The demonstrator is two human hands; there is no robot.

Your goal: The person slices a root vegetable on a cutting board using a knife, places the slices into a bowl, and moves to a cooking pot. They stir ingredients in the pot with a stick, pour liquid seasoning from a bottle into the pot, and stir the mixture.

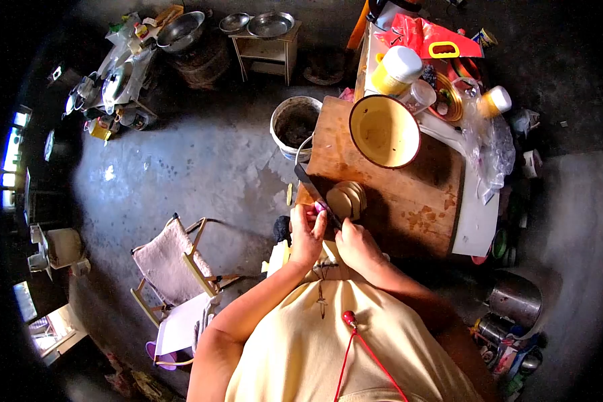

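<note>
My right hand (pixel 356 242) is closed round the handle end of a dark-bladed knife (pixel 308 182), whose blade points up and to the left past the board's left edge. Beside the blade, my left hand (pixel 307 231) is closed, its fingertips on a small purple-red piece (pixel 319 206) that touches the knife. Pale round slices (pixel 347 199) lie overlapping on the wooden board (pixel 395 201), just right of the blade. Farther up the board stands a yellow enamel bowl (pixel 384 131) with a dark rim.
A bucket (pixel 295 127) stands left of the board. White-lidded jars (pixel 400 65), a red bag (pixel 425 37) and clear plastic (pixel 492 147) lie behind and right of the bowl. A folding chair (pixel 171 261) is on the floor at left; metal pots (pixel 514 299) are at lower right.
</note>
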